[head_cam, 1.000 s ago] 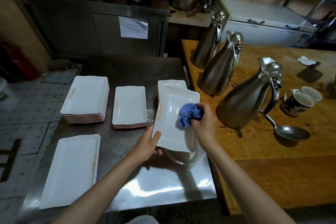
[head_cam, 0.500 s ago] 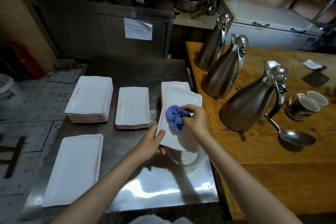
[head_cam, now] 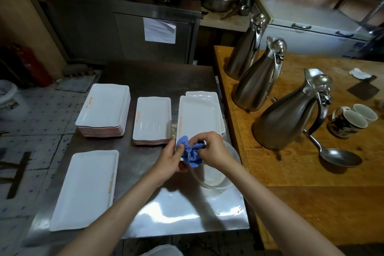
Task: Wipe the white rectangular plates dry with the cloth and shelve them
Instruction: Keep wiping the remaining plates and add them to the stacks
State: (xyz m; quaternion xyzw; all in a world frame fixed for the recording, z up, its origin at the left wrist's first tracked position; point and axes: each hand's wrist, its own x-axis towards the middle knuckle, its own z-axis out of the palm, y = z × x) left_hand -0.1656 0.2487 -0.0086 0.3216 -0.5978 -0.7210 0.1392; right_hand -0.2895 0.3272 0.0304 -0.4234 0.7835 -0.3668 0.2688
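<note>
Plate near edge concealed by hands and cloth.
The blue cloth [head_cam: 191, 153] is gripped by fingers of left hand [head_cam: 169, 160] and right hand [head_cam: 214, 149] over the held plate [head_cam: 197, 118]; four plate groups are counted on the surface [head_cam: 166, 212].

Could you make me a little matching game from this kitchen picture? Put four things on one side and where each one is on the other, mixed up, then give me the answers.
Things:
1. blue cloth
2. ladle
3. clear bowl
4. sheet of paper

Places:
A. lying on the wooden table, beside a metal jug
B. stuck on the metal cabinet door at the back
C. bunched between both hands, over a white plate
D. on the steel table, partly under the plate and the hands

Pairs: 1-C, 2-A, 3-D, 4-B
</note>
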